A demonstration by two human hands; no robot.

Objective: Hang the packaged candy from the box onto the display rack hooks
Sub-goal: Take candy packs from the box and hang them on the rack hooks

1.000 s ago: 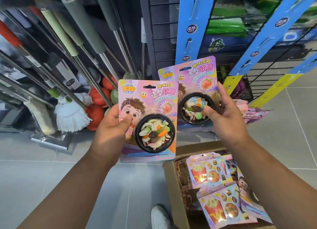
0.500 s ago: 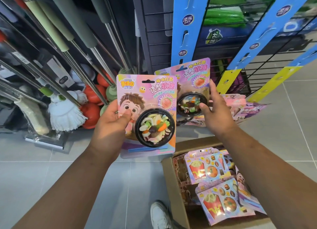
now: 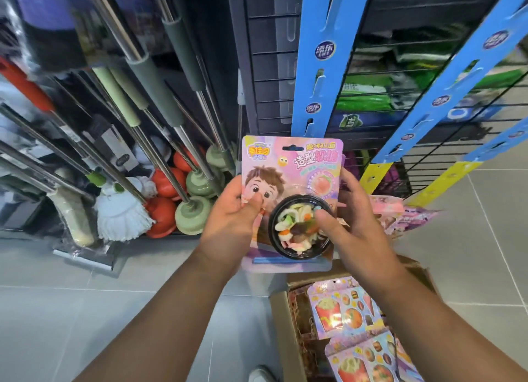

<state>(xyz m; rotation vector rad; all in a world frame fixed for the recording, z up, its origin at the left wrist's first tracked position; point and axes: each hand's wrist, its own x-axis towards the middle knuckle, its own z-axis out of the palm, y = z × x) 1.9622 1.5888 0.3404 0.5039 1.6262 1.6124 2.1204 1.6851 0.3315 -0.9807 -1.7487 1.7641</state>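
A pink candy pack (image 3: 294, 164) with a cartoon face and a black bowl blister stands upright at the centre, below a blue hanging strip (image 3: 320, 67) with hook tabs. My left hand (image 3: 228, 221) grips its left edge, thumb on the printed face. On the right edge is my right hand (image 3: 354, 227), thumb on the bowl and fingers behind the card. A thin pink edge of a second pack shows behind the first on the right. The open cardboard box (image 3: 281, 318) at the lower right holds several more candy packs (image 3: 343, 313).
A second blue strip (image 3: 445, 96) and yellow strip ends (image 3: 374, 176) hang on the black wire rack. Mops (image 3: 123, 216) and plungers (image 3: 188, 218) lean at the left. A few loose packs (image 3: 414, 216) lie on the tiled floor. A white shoe (image 3: 261, 374) shows at the bottom.
My right hand has brought its pack leftward behind the pack in my left hand. The two separate packs now sit stacked, with both hands on them.
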